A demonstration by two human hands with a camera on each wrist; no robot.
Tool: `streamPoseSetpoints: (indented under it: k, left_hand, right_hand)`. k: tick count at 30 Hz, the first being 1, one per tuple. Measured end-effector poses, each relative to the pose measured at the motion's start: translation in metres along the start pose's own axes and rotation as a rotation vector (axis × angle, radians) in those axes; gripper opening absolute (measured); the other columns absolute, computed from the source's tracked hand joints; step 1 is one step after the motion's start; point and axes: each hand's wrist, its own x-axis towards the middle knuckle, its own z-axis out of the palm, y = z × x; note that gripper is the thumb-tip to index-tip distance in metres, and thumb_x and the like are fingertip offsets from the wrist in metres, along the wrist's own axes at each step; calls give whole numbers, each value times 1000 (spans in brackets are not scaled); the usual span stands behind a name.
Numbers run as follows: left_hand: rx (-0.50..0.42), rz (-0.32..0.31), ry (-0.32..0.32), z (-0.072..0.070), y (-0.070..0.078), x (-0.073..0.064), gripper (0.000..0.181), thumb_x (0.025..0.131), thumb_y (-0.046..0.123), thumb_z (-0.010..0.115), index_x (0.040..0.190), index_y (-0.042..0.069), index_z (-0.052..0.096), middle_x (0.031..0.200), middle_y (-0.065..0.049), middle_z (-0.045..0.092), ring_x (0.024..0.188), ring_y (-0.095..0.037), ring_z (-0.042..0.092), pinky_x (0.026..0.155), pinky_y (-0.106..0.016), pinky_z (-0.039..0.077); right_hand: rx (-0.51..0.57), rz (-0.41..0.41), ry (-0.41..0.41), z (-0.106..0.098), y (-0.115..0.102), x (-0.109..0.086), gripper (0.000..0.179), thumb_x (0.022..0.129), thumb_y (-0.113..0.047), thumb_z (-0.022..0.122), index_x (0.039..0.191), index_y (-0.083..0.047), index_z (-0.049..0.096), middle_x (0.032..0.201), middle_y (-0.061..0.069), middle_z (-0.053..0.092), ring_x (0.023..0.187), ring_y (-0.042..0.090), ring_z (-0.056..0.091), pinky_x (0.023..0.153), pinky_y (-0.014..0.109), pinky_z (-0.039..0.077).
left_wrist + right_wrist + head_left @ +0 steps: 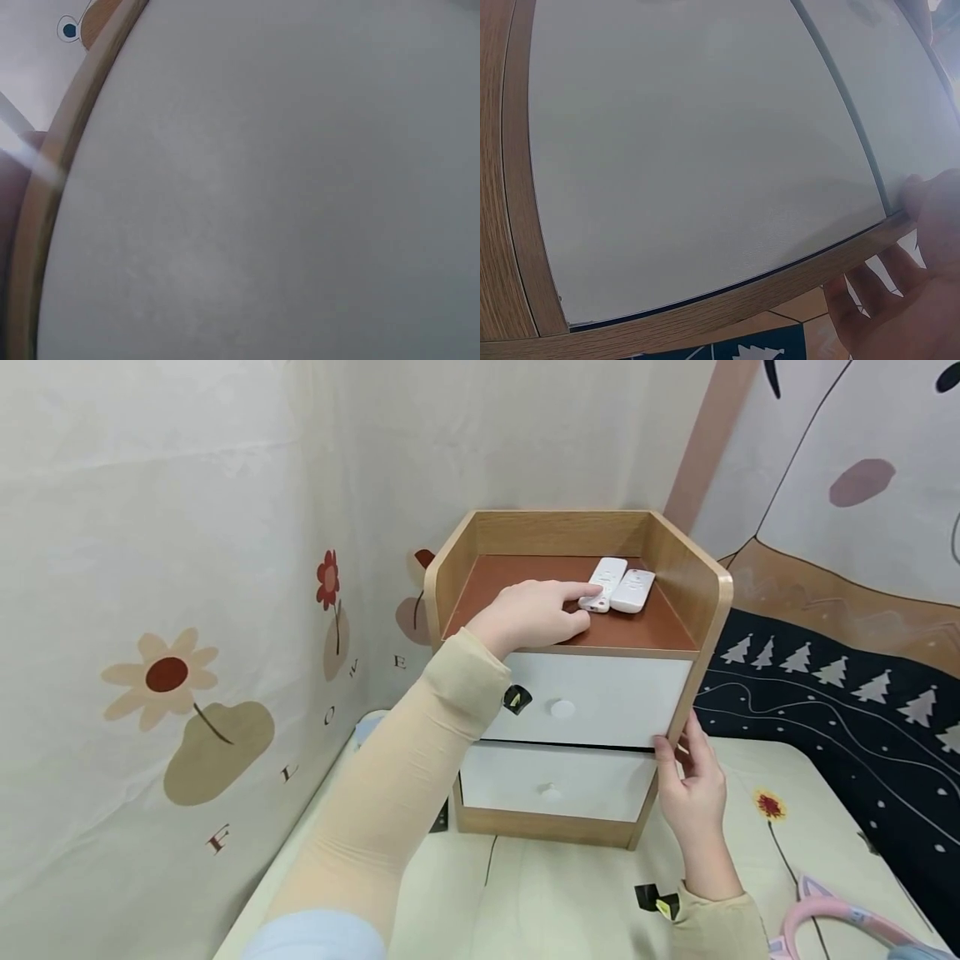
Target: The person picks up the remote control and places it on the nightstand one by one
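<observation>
In the head view, two white remote controls lie side by side on the brown top of a small wooden drawer cabinet. My left hand reaches over the top from the left. Its extended index finger touches the left remote control, with the thumb lower down, near that remote's end. The right remote control lies beside it. My right hand holds the cabinet's right side edge, thumb at the front and fingers round the side. The right wrist view shows those fingers at the wooden edge.
Two white drawer fronts with round knobs, the upper drawer and the lower drawer, face me. A pink headband with cat ears lies at the front right. Fabric printed with flowers hangs at the left and behind.
</observation>
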Motion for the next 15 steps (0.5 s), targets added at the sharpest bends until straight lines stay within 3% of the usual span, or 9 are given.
streamPoseSetpoints:
  k: [9, 15]
  left_hand:
    - [-18, 17, 46, 4, 0, -4, 63, 107, 37, 46, 169, 43, 42, 173, 11, 48, 154, -19, 53, 123, -43, 45]
    - [-40, 33, 114, 8, 1, -16, 57, 110, 42, 54, 166, 37, 49, 163, 11, 60, 136, -16, 63, 114, -40, 50]
  right_hand:
    - [0, 0, 2, -2, 0, -2, 68, 105, 2, 69, 167, -16, 49, 155, 21, 62, 122, -20, 55, 102, -1, 44]
    - [-4, 15, -4, -2, -2, -5, 66, 104, 1, 70, 166, -10, 49, 155, 23, 62, 121, -21, 55, 102, -1, 43]
